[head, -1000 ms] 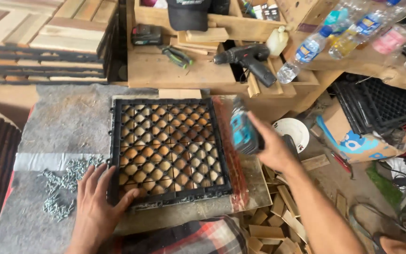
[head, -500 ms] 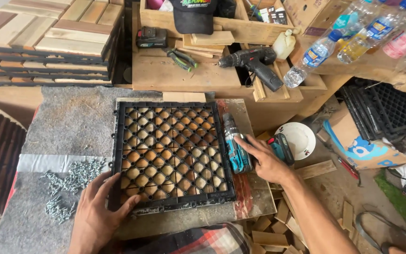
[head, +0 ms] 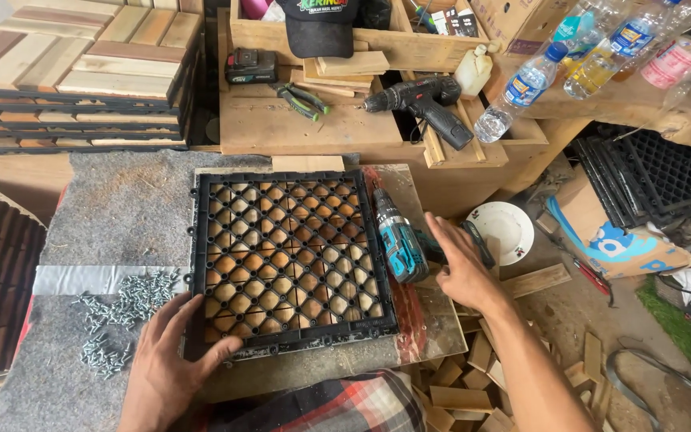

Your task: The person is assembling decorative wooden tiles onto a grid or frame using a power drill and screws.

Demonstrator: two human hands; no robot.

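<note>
A black plastic grid tile [head: 289,260] lies face down on a grey felt-covered bench, wooden slats showing through its lattice. My left hand [head: 171,362] rests flat on the tile's near left corner, fingers spread. A teal cordless drill [head: 397,238] lies on the bench just right of the tile. My right hand [head: 459,266] hovers open right beside the drill, fingers apart, not gripping it.
A heap of silver screws [head: 121,308] lies left of the tile. Behind are stacked wooden tiles [head: 81,72], a black drill [head: 425,104], pliers [head: 301,98], a cap [head: 317,28] and bottles [head: 521,88]. Wood offcuts [head: 457,376] and black grids [head: 657,172] lie to the right.
My right hand brought the teal drill down from above the tile's right edge, laid it on the bench and let go. My left hand stayed on the tile's corner.
</note>
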